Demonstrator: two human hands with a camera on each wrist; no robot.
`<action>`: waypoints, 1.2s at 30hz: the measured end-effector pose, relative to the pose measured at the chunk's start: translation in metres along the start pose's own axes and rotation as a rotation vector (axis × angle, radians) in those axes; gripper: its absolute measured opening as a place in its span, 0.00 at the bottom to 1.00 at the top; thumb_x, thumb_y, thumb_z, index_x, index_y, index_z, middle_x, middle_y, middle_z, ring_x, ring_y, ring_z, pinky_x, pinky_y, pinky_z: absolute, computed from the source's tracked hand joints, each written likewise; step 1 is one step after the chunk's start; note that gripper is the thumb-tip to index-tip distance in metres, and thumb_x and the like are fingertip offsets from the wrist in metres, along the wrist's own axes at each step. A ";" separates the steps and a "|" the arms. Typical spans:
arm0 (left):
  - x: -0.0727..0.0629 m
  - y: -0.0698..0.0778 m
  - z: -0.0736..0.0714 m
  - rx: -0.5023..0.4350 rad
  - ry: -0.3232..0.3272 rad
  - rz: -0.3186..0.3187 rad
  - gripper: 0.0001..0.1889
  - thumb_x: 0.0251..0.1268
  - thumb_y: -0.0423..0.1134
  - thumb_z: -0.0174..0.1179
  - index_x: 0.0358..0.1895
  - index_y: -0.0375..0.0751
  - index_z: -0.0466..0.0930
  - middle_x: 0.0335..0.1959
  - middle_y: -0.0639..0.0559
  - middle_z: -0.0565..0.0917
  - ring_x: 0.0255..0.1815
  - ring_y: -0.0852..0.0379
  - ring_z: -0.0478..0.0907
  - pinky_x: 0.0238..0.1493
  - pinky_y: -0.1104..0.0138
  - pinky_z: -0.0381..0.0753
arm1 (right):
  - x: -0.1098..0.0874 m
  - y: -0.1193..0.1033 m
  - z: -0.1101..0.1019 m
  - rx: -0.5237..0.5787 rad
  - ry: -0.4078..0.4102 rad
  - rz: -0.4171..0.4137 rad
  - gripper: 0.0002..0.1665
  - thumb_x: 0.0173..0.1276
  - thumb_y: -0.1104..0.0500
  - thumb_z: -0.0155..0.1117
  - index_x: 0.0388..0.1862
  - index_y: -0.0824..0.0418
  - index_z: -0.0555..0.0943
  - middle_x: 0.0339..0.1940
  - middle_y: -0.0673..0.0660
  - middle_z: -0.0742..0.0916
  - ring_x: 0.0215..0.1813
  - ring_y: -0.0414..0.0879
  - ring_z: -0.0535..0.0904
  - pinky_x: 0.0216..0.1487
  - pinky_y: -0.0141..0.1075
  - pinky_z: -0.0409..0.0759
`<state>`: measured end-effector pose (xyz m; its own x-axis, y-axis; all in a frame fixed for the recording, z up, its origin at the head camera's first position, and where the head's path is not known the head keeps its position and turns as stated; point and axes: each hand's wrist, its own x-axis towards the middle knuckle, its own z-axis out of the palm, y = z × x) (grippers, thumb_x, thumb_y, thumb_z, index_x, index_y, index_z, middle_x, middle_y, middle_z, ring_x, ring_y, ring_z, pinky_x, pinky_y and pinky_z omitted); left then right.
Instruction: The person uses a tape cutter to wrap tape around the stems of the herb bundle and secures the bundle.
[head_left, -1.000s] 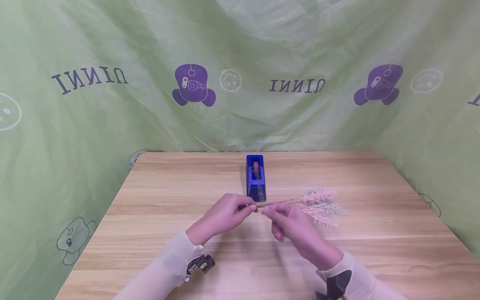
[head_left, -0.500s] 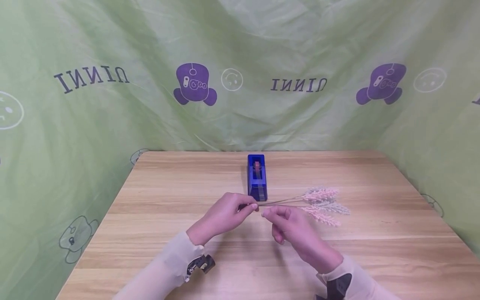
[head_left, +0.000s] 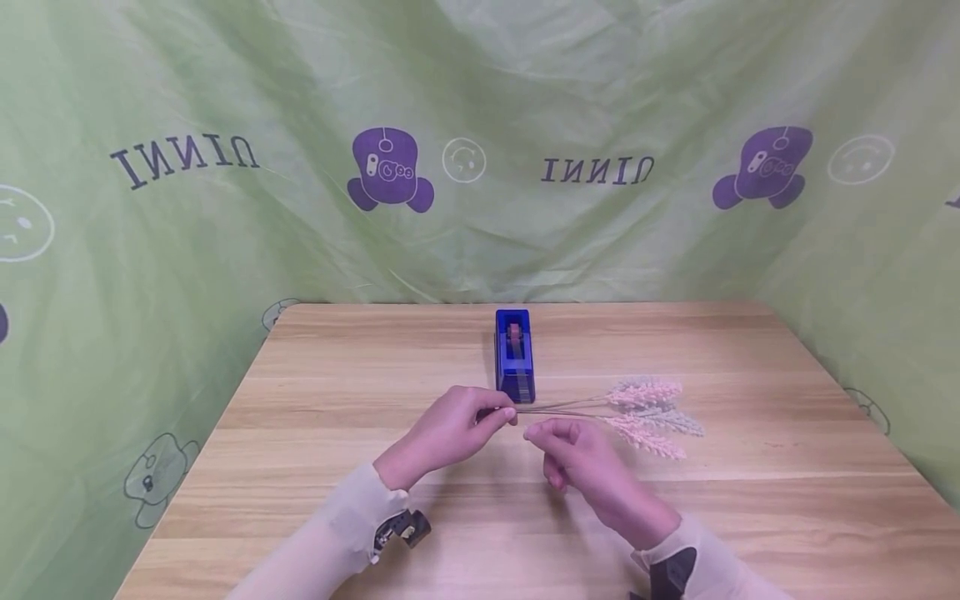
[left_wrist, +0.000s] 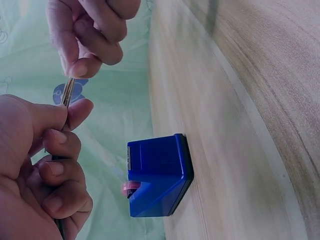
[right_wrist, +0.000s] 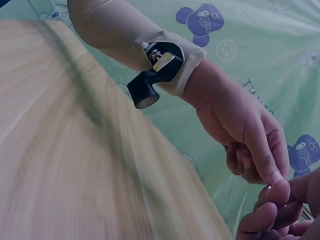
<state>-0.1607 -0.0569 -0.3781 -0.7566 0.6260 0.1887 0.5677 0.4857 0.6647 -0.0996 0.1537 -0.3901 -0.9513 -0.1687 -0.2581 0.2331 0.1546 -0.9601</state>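
Pink and greyish flower sprigs (head_left: 647, 392), thin stems (left_wrist: 68, 92) bunched in the left grip (head_left: 453, 425), fan fluffy heads (head_left: 647, 438) beyond the right grip (head_left: 596, 475).

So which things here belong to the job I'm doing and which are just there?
Part of the job:
flower sprigs, held by the left hand
right hand, fingers curled beside the sprigs; unclear whether it holds anything
tape dispenser, probably, standing just beyond

Just there:
table
printed backdrop
wrist cameras

- Wrinkled green cloth (head_left: 495, 250) hangs behind and along both sides.
- Printed on it: purple cartoon figures (head_left: 386, 154), white smiley faces (head_left: 464, 160), mirrored lettering (head_left: 596, 170).
- Pale wood-grain table (head_left: 637, 346) with rounded far corners.
- Soft, diffuse light.
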 end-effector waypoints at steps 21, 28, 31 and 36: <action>0.000 -0.003 0.002 0.009 -0.014 0.010 0.10 0.79 0.39 0.57 0.42 0.45 0.89 0.29 0.55 0.83 0.24 0.67 0.68 0.32 0.72 0.73 | 0.015 0.010 0.005 -0.012 0.101 0.010 0.26 0.76 0.54 0.64 0.62 0.73 0.80 0.14 0.47 0.74 0.20 0.38 0.67 0.25 0.28 0.69; -0.002 -0.005 0.003 -0.024 0.017 0.013 0.09 0.78 0.40 0.59 0.45 0.44 0.89 0.25 0.56 0.81 0.23 0.68 0.68 0.29 0.72 0.72 | 0.017 0.010 0.006 0.001 0.085 0.008 0.27 0.77 0.53 0.65 0.63 0.74 0.79 0.14 0.47 0.73 0.20 0.37 0.67 0.25 0.28 0.69; -0.003 -0.005 0.003 -0.051 0.048 0.010 0.06 0.78 0.40 0.61 0.46 0.46 0.86 0.21 0.59 0.74 0.21 0.68 0.66 0.27 0.73 0.69 | 0.017 0.010 0.006 -0.003 0.080 -0.002 0.27 0.77 0.53 0.65 0.62 0.75 0.79 0.14 0.46 0.73 0.20 0.37 0.67 0.25 0.28 0.70; -0.004 -0.006 0.004 -0.065 0.077 0.010 0.08 0.77 0.40 0.62 0.53 0.49 0.82 0.20 0.61 0.71 0.20 0.68 0.64 0.27 0.72 0.67 | 0.017 0.010 0.006 -0.010 0.071 -0.010 0.28 0.77 0.53 0.65 0.63 0.75 0.79 0.14 0.46 0.72 0.21 0.37 0.67 0.27 0.28 0.71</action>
<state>-0.1596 -0.0592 -0.3857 -0.7751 0.5809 0.2485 0.5548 0.4375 0.7077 -0.1123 0.1469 -0.4043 -0.9654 -0.1011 -0.2403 0.2222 0.1628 -0.9613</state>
